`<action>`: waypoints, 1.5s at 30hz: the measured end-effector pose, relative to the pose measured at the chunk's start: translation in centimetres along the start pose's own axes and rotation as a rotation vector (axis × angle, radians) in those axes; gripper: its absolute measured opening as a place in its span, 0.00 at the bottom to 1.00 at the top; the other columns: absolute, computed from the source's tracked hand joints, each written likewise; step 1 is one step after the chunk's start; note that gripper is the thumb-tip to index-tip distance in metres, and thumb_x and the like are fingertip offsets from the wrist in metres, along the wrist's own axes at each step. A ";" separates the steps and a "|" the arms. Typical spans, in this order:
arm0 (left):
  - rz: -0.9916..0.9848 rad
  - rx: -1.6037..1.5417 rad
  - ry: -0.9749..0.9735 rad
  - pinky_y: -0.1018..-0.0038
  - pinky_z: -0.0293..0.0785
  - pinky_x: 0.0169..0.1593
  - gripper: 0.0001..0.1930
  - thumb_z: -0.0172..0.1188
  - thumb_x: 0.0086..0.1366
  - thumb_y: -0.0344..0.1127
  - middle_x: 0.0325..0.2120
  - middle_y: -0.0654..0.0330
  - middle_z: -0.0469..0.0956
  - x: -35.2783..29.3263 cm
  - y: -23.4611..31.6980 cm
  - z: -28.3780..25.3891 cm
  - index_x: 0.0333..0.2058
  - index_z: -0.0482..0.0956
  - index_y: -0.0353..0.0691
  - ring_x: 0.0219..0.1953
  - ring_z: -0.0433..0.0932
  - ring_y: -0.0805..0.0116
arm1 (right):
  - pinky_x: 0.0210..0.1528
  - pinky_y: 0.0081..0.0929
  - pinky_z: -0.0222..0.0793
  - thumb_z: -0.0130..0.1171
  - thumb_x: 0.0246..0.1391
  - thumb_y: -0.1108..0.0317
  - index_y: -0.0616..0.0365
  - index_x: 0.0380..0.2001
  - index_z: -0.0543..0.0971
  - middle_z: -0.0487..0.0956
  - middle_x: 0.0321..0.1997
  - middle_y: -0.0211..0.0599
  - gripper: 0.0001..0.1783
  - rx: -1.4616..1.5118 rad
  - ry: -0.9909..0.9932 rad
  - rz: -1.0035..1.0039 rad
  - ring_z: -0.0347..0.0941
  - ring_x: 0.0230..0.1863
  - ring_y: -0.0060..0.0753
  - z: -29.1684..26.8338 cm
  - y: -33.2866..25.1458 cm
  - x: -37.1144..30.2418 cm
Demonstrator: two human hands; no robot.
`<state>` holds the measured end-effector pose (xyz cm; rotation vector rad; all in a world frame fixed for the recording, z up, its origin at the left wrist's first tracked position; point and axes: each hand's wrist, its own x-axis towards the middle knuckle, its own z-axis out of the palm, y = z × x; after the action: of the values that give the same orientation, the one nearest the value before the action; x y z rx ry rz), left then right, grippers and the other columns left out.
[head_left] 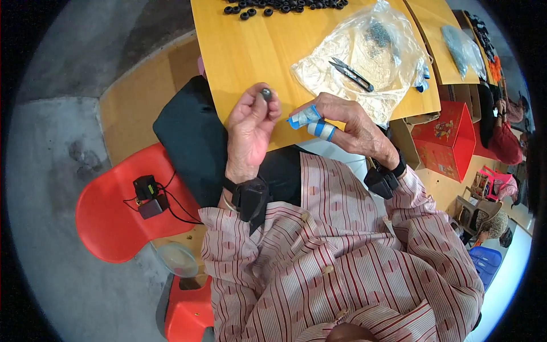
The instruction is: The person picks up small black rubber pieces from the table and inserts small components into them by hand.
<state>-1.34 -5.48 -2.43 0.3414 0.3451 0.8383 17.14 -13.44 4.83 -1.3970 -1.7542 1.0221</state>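
The left hand (249, 122) is curled closed, palm up, gripping a small dark rounded piece (266, 92) between thumb and fingers, so that it pokes out at the fingertips. Just to its right and apart from it, the right hand (356, 128) bends its fingers inward, two of them wrapped in blue-and-white tape (306, 117); whether it pinches anything, I cannot tell. The piece sits left of this hand's wrapped fingertips. Both hands are over the near edge of the wooden table (239, 48). Left of and below the left hand is a red chair (111, 211). Just beyond the right hand, black thread snips (351, 75) lie on a clear plastic bag (319, 62). Farthest ahead of both hands are scattered black round pieces (290, 5).
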 end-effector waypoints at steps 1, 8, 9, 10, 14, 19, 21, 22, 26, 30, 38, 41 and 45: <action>-0.039 0.023 -0.002 0.81 0.67 0.44 0.12 0.53 0.66 0.29 0.36 0.59 0.73 -0.2 -0.2 0.2 0.47 0.71 0.31 0.36 0.70 0.74 | 0.48 0.31 0.68 0.59 0.53 0.69 0.58 0.40 0.81 0.79 0.44 0.38 0.10 -0.016 -0.003 0.007 0.73 0.43 0.35 0.0 0.1 0.1; -0.052 0.084 0.014 0.81 0.68 0.43 0.14 0.54 0.65 0.29 0.35 0.61 0.73 -0.3 0.1 0.5 0.49 0.71 0.31 0.36 0.71 0.75 | 0.45 0.30 0.69 0.59 0.50 0.71 0.57 0.39 0.81 0.77 0.50 0.38 0.11 -0.073 0.039 -0.139 0.72 0.41 0.37 0.0 -0.5 0.6; -0.054 0.083 0.013 0.81 0.68 0.43 0.14 0.54 0.65 0.29 0.35 0.61 0.73 -0.3 0.1 0.5 0.49 0.71 0.31 0.36 0.71 0.75 | 0.45 0.32 0.69 0.57 0.44 0.76 0.58 0.38 0.80 0.77 0.51 0.38 0.14 -0.130 0.048 -0.186 0.71 0.42 0.40 0.1 -0.3 0.7; -0.062 0.104 0.012 0.81 0.68 0.43 0.14 0.55 0.65 0.29 0.35 0.61 0.74 -0.3 0.0 0.5 0.49 0.71 0.31 0.36 0.71 0.75 | 0.45 0.33 0.69 0.56 0.38 0.80 0.59 0.37 0.79 0.76 0.51 0.37 0.17 -0.186 0.057 -0.233 0.71 0.42 0.43 0.1 -0.2 0.8; -0.078 0.173 0.042 0.80 0.68 0.43 0.13 0.55 0.65 0.30 0.35 0.63 0.74 -0.3 0.0 1.0 0.48 0.72 0.33 0.36 0.71 0.76 | 0.44 0.34 0.70 0.54 0.32 0.82 0.60 0.32 0.76 0.73 0.54 0.36 0.17 -0.300 0.032 -0.252 0.70 0.41 0.44 0.2 -0.9 1.1; -0.073 0.214 0.039 0.81 0.67 0.44 0.12 0.56 0.65 0.30 0.35 0.64 0.74 -0.5 -0.3 0.6 0.46 0.72 0.33 0.35 0.70 0.77 | 0.43 0.33 0.71 0.54 0.30 0.83 0.60 0.30 0.74 0.72 0.54 0.35 0.17 -0.343 -0.012 -0.235 0.71 0.42 0.43 0.4 -0.7 1.3; -0.079 0.286 0.054 0.81 0.67 0.44 0.12 0.56 0.64 0.29 0.35 0.65 0.74 -0.4 -0.4 0.5 0.46 0.72 0.33 0.36 0.70 0.77 | 0.42 0.34 0.71 0.53 0.26 0.86 0.63 0.26 0.73 0.72 0.56 0.41 0.16 -0.331 0.024 -0.234 0.72 0.40 0.42 0.5 -0.7 1.2; -0.068 0.284 0.042 0.81 0.67 0.45 0.12 0.55 0.64 0.27 0.36 0.63 0.74 -0.3 -0.5 0.5 0.46 0.72 0.32 0.37 0.71 0.77 | 0.42 0.34 0.71 0.53 0.27 0.86 0.63 0.27 0.73 0.72 0.56 0.42 0.16 -0.310 0.031 -0.240 0.72 0.40 0.42 0.4 -0.6 1.2; -0.049 0.329 0.053 0.81 0.68 0.46 0.12 0.55 0.63 0.26 0.37 0.62 0.75 -0.4 -0.4 0.8 0.46 0.72 0.31 0.38 0.72 0.77 | 0.48 0.35 0.70 0.53 0.33 0.85 0.62 0.35 0.75 0.71 0.56 0.42 0.19 -0.222 0.015 -0.208 0.71 0.48 0.46 0.0 -0.8 1.1; -0.027 0.353 0.028 0.81 0.68 0.47 0.12 0.56 0.63 0.25 0.37 0.61 0.75 -0.5 -0.4 1.3 0.45 0.72 0.31 0.39 0.73 0.76 | 0.53 0.36 0.67 0.53 0.39 0.84 0.60 0.42 0.76 0.71 0.54 0.43 0.22 -0.011 0.008 -0.169 0.69 0.54 0.49 0.1 -0.6 1.1; 0.035 0.432 0.022 0.83 0.69 0.43 0.10 0.55 0.62 0.23 0.35 0.60 0.76 0.0 -0.7 0.6 0.42 0.72 0.32 0.37 0.74 0.77 | 0.51 0.33 0.68 0.57 0.48 0.78 0.62 0.43 0.76 0.74 0.48 0.42 0.16 -0.023 -0.046 -0.145 0.71 0.50 0.44 -1.3 -0.1 2.4; 0.016 0.470 0.043 0.83 0.68 0.38 0.10 0.54 0.62 0.23 0.32 0.61 0.77 -0.1 -0.6 1.2 0.43 0.72 0.33 0.34 0.74 0.78 | 0.47 0.30 0.68 0.58 0.51 0.74 0.61 0.46 0.77 0.76 0.45 0.38 0.16 -0.092 -0.030 -0.106 0.73 0.47 0.38 -2.2 -0.2 3.1; -0.007 0.514 0.086 0.84 0.66 0.36 0.10 0.56 0.62 0.27 0.30 0.62 0.77 -0.1 -0.7 1.2 0.43 0.72 0.34 0.31 0.73 0.79 | 0.42 0.27 0.69 0.55 0.56 0.70 0.58 0.49 0.76 0.77 0.41 0.35 0.17 -0.036 0.072 0.092 0.74 0.42 0.30 -3.0 0.2 3.6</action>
<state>-0.41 -6.16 -1.62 0.7823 0.6439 0.7509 19.06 -9.38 6.19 -1.5303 -1.6777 0.9803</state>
